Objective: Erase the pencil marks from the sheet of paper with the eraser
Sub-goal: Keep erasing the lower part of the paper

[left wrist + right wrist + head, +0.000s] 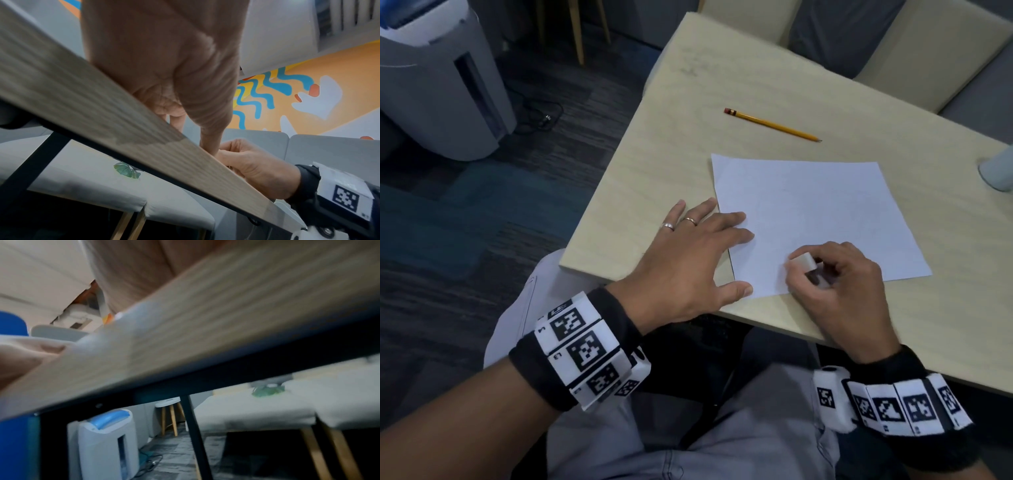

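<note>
A white sheet of paper [815, 219] lies on the pale wooden table [688, 144]; I can barely make out any pencil marks on it. My right hand [835, 274] grips a white eraser [804, 262] and holds it down on the sheet's near part. My left hand [698, 253] lies flat with spread fingers, its fingertips pressing the sheet's left edge. The left wrist view shows the left palm [164, 65] above the table edge and the right hand [252, 164] beyond it. In the blurred right wrist view I see only the table edge [205, 340].
A yellow pencil [772, 124] lies on the table beyond the sheet. A pale cup [998, 169] stands at the right edge. Cushioned seats [914, 51] sit behind the table; a white appliance [438, 78] stands on the floor at the left. My lap is below the table's near edge.
</note>
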Available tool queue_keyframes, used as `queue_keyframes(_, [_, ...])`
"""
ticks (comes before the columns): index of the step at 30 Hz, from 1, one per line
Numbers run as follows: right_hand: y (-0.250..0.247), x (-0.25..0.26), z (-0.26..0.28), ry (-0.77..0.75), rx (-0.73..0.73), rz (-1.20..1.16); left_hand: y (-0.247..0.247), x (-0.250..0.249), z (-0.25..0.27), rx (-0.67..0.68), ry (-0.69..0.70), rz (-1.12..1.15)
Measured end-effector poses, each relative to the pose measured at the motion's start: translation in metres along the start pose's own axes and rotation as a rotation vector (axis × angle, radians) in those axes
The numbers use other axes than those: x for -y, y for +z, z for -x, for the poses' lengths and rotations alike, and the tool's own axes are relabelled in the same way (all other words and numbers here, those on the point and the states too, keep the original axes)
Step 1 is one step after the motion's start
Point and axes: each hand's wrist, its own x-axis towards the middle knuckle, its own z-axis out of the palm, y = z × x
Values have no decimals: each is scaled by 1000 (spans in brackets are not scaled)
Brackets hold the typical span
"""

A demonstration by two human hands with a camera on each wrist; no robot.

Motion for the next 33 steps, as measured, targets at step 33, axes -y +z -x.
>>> queue_keyframes(33, [-1,-21,-20,224,-90,-358,8,-34,5,2,18,-107])
